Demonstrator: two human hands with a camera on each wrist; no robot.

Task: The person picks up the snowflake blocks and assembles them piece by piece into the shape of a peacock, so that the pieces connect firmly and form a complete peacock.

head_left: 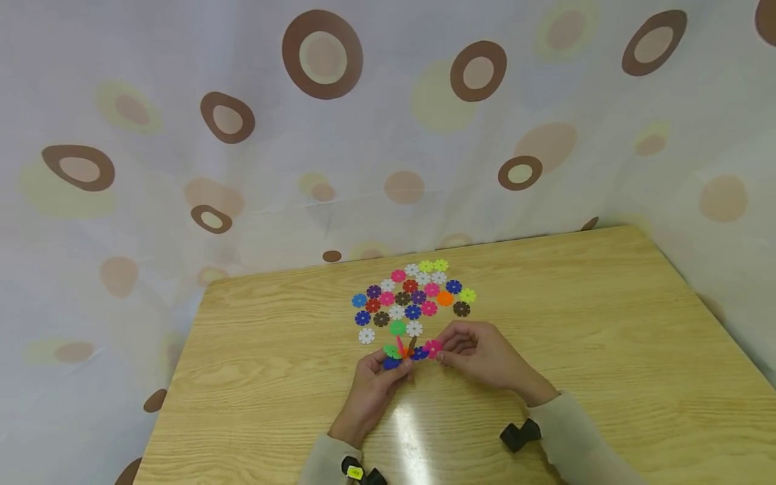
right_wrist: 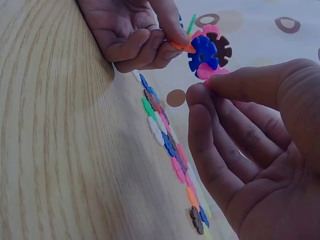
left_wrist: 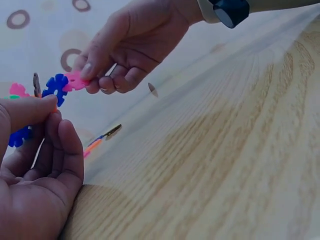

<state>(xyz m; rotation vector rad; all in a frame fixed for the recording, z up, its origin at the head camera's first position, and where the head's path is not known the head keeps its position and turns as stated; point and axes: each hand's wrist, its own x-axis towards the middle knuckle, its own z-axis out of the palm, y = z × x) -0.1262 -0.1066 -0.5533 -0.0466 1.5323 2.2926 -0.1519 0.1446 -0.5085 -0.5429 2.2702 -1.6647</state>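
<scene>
My left hand [head_left: 370, 389] pinches a small cluster of slotted plastic snowflake discs between thumb and fingers, above the wooden table. Orange, green, brown, pink and blue discs stand out from it at different angles. On its right side sits a blue snowflake disc [right_wrist: 203, 56]. My right hand [head_left: 485, 353] pinches a pink snowflake disc [left_wrist: 76, 81] between thumb and forefinger. In both wrist views that pink disc meets the edge of the blue one. The orange disc [right_wrist: 183, 47] is partly hidden by my left thumb and fingers.
Loose snowflake discs in many colours lie flat beyond my hands, among them a white disc [head_left: 366, 335], a green disc [head_left: 397, 327] and an orange disc [head_left: 445, 298]. A patterned curtain [head_left: 364, 135] hangs behind the wooden table [head_left: 254, 377].
</scene>
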